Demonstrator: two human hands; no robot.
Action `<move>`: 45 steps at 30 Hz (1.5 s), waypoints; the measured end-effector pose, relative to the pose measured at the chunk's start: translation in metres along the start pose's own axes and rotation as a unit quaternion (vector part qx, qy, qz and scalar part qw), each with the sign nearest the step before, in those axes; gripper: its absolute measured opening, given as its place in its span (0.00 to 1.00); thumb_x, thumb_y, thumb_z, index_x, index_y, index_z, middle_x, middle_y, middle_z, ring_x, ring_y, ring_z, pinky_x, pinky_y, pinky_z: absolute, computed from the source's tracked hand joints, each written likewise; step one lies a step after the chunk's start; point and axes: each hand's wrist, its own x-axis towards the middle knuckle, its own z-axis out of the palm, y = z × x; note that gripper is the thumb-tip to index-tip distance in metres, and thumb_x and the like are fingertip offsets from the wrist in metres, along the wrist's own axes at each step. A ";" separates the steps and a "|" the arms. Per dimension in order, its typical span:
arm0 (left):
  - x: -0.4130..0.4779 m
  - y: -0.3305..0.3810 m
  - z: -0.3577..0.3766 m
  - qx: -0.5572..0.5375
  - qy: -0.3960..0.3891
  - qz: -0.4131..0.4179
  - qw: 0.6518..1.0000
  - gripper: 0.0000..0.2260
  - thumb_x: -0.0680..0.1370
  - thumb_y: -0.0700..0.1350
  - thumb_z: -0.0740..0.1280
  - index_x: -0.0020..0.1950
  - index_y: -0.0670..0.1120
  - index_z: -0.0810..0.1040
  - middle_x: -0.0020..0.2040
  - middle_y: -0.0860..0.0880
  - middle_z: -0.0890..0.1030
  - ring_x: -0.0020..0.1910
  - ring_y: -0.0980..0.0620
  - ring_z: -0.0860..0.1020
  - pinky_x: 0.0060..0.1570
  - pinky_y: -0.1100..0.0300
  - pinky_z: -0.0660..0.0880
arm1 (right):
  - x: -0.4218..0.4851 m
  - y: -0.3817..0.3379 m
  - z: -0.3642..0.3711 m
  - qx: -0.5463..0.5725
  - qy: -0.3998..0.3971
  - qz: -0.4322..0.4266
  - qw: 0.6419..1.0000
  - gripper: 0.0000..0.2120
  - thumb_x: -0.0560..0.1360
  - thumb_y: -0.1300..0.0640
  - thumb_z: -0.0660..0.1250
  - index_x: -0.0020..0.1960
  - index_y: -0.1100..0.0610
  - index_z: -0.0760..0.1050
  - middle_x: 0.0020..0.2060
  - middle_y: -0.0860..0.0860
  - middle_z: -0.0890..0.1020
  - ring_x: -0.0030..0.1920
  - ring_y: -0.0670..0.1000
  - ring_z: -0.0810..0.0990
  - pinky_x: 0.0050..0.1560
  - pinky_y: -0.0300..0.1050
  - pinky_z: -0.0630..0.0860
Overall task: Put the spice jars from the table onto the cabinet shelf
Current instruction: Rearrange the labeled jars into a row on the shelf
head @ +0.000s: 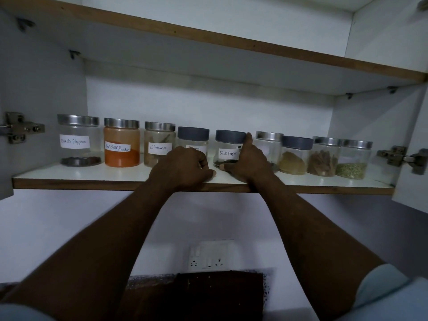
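Nine spice jars are lined up in a row along the cabinet shelf (92,174), 9 o'clock to 3 o'clock:
- steel-lid Black Pepper jar (80,142)
- Red chilli powder jar (122,144), filled with orange powder
- Cinnamon jar (159,144)
- grey-lid jar (193,137), label partly hidden, not readable
- grey-lid Black Pepper jar (229,144)
- steel-lid clear jar (268,142), mostly covered by the hand
- grey-lid jar with yellow-brown powder (295,156)
- jar with brown sticks (323,158)
- jar with green seeds (353,161)

Right hand (247,163): the grey-lid Black Pepper jar is grasped from its 3 o'clock side, index finger (249,139) raised against the lid edge, thumb (228,167) laid across the base at 6 o'clock. The jar is standing upright on the shelf.

Left hand (183,167): clenched, nothing seen in its grip, rested on the shelf front at 6 o'clock of the grey-lid jar, whose lower half is hidden by it. Contact with that jar cannot be told.

The upper shelf (208,35) is seen at 12 o'clock. Door hinges are seen at 9 o'clock (20,128) and 3 o'clock (398,156). A wall socket plate (208,256) is seen at 6 o'clock, between the forearms
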 end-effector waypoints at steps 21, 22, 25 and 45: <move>0.001 -0.007 -0.002 -0.008 -0.021 -0.016 1.000 0.12 0.72 0.62 0.72 0.43 0.55 0.83 0.46 0.53 0.84 0.44 0.56 0.79 0.45 0.57 0.77 | -0.006 -0.008 0.000 -0.014 -0.003 0.002 1.000 0.51 0.69 0.42 0.78 0.79 0.59 0.53 0.65 0.57 0.78 0.63 0.59 0.79 0.55 0.50 0.76; 0.002 -0.007 -0.001 -0.005 -0.024 -0.017 1.000 0.12 0.72 0.62 0.72 0.44 0.55 0.82 0.46 0.54 0.84 0.44 0.55 0.79 0.45 0.57 0.77 | -0.010 -0.009 -0.002 -0.010 0.039 -0.008 0.999 0.45 0.68 0.41 0.78 0.74 0.58 0.60 0.61 0.56 0.80 0.60 0.58 0.80 0.50 0.48 0.75; -0.004 -0.006 0.004 0.010 -0.018 -0.013 1.000 0.11 0.73 0.64 0.71 0.42 0.57 0.80 0.42 0.55 0.82 0.42 0.56 0.78 0.40 0.59 0.73 | -0.030 -0.005 -0.011 0.012 0.158 -0.039 0.987 0.32 0.69 0.38 0.75 0.64 0.53 0.68 0.56 0.52 0.80 0.54 0.53 0.80 0.46 0.47 0.75; 0.005 0.010 -0.002 -0.020 -0.088 0.026 0.996 0.07 0.79 0.52 0.70 0.52 0.53 0.87 0.48 0.55 0.86 0.44 0.58 0.80 0.44 0.60 0.75 | -0.005 0.062 -0.057 -0.033 0.119 -0.106 0.987 0.42 0.68 0.42 0.74 0.76 0.54 0.62 0.71 0.52 0.71 0.66 0.56 0.73 0.59 0.52 0.76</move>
